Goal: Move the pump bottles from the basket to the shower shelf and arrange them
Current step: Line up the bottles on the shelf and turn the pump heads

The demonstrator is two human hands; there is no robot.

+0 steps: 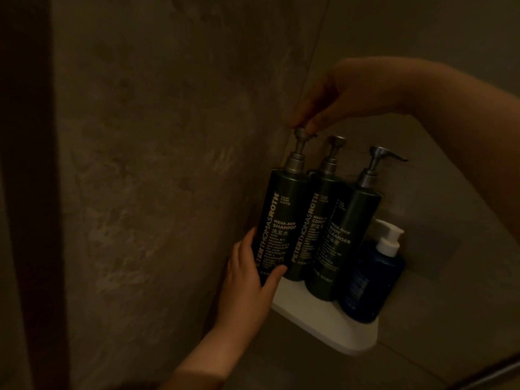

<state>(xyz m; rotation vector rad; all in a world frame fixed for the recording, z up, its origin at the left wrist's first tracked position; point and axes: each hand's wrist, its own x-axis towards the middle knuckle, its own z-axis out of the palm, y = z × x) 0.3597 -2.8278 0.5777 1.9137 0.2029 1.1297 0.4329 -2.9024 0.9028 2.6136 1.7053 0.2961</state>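
Three dark green pump bottles stand upright in a row on a white corner shelf (323, 325). The shampoo bottle (281, 220) is leftmost, the conditioner bottle (320, 229) is in the middle and the body cleanser bottle (349, 229) is on the right. My left hand (250, 277) grips the lower part of the shampoo bottle, thumb across its front. My right hand (323, 105) reaches down from above and pinches the metal pump head of the same bottle. The basket is not in view.
A shorter blue bottle (368, 280) with a white pump stands at the right end of the shelf, against the cleanser. Stone walls meet in the corner right behind the bottles. The scene is dim. A metal rail (495, 372) crosses the bottom right corner.
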